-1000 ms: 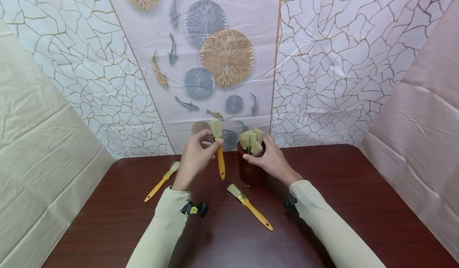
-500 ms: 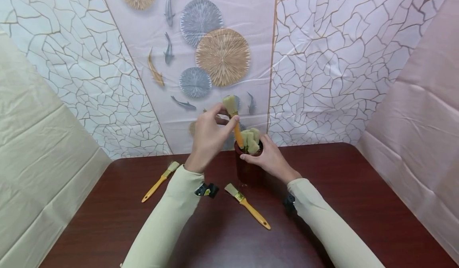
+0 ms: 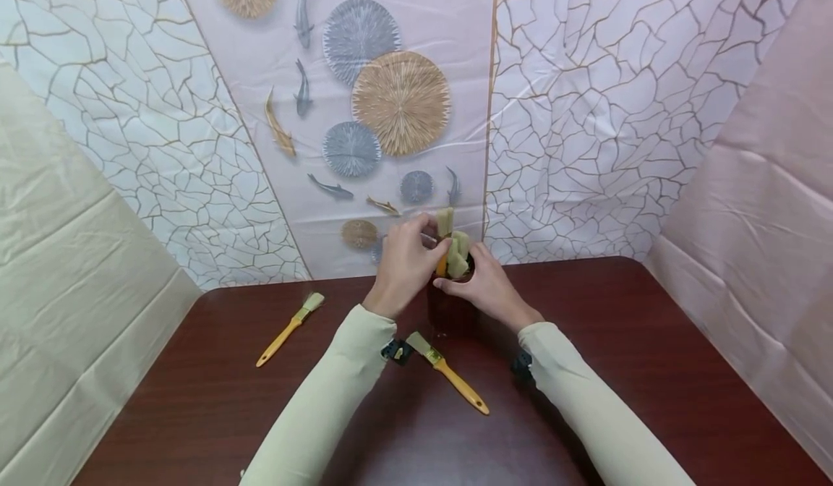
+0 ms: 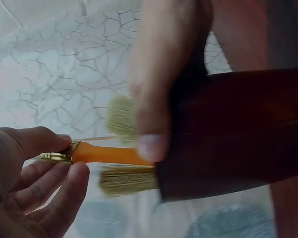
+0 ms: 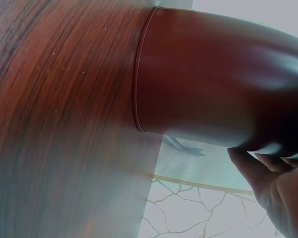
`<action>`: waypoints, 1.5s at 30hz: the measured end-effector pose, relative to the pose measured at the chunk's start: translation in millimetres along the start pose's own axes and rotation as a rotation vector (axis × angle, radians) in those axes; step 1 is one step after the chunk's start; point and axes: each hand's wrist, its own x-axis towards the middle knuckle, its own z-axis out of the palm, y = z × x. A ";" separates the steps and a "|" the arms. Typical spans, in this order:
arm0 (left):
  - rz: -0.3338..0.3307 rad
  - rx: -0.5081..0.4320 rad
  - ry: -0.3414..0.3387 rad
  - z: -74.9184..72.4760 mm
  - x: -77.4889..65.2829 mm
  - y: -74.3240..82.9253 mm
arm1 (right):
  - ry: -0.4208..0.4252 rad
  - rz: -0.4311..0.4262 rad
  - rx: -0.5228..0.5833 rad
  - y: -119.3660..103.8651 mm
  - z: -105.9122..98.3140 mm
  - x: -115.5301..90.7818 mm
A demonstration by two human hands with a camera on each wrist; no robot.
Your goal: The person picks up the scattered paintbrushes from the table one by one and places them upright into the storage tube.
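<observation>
Head view shows your left hand (image 3: 405,262) with thumb and fingers pinching 1 brush (image 3: 445,223), bristles up, its orange handle pointing down at the mouth of the dark red cup (image 3: 452,315). Your right hand (image 3: 491,287) grasps this cup near the rim, thumb on the near side and fingers curled behind; the cup stands upright on the table (image 3: 573,370). Left wrist view shows the handle passing close to your right thumb, but its lower end is hidden, so you cannot tell how deep it sits. The main danger, I judge, is crowding: bristles (image 3: 459,256) of other brushes fill much of the opening, so the handle may jam against them or push up a neighbour. If you press hard, the cup could tip, because you hold it high and not at its base. If you let go too soon, the brush may lean and drop outside. Please watch also your left wrist camera (image 3: 398,352): it appears just beside the near loose brush (image 3: 449,374), and a low movement of this arm could knock it. The left loose brush (image 3: 291,329) lies well apart, so it seems safer.
</observation>
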 end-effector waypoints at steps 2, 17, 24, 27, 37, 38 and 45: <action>-0.029 0.006 -0.005 2.6 -2.9 -6.7 | -0.005 0.002 -0.001 -0.4 1.0 0.8; -0.014 -0.010 -0.043 6.5 -9.2 -42.4 | 0.015 -0.009 -0.043 -0.2 2.2 3.7; 0.006 -0.046 -0.048 4.1 -8.7 -43.9 | 0.017 -0.011 -0.052 -1.8 0.6 3.0; 0.010 -0.090 -0.063 -1.0 -11.4 -47.8 | 0.022 -0.012 -0.051 -1.1 1.2 2.1; -0.133 -0.071 -0.182 -85.3 -16.3 -79.1 | 0.016 0.001 -0.045 1.2 0.9 0.3; -0.155 -0.050 -0.205 -95.8 -17.4 -83.9 | 0.019 0.007 -0.049 1.2 0.1 0.4; -0.292 -0.019 -0.396 -151.8 -39.7 -144.2 | -0.002 0.014 -0.049 0.0 0.6 1.7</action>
